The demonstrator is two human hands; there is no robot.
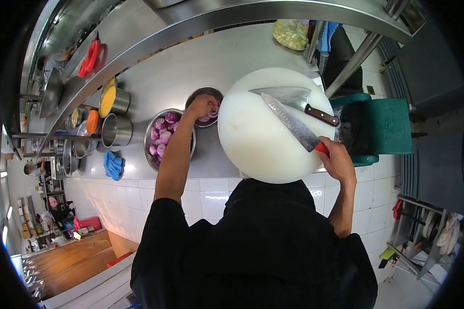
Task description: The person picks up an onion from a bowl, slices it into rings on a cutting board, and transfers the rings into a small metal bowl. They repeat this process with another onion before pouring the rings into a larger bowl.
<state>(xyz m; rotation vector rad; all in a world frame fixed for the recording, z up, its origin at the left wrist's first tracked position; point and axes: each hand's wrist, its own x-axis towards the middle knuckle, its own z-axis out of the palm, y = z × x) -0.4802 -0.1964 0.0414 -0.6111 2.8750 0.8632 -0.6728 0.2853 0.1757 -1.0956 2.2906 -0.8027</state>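
My left hand point(203, 105) reaches into a small metal bowl point(193, 95), its fingers curled at some sliced red onion point(211, 115). To the lower left of that bowl, a larger metal bowl point(152, 160) holds several peeled red onions point(165, 137). On the right, my right hand point(339, 160) is closed round the red handle of a chef's knife point(291, 122). Its blade lies over the round white cutting board point(247, 149), pointing to the upper left. A cleaver point(288, 96) with a dark wooden handle rests on the board's far side.
Metal pots point(116, 130) and a blue cloth point(113, 166) stand on the left of the steel table point(160, 67). A bag of chopped pale vegetable point(291, 35) is at the back. Right of the board is a green bin point(394, 126). A steel shelf rail point(232, 14) crosses above.
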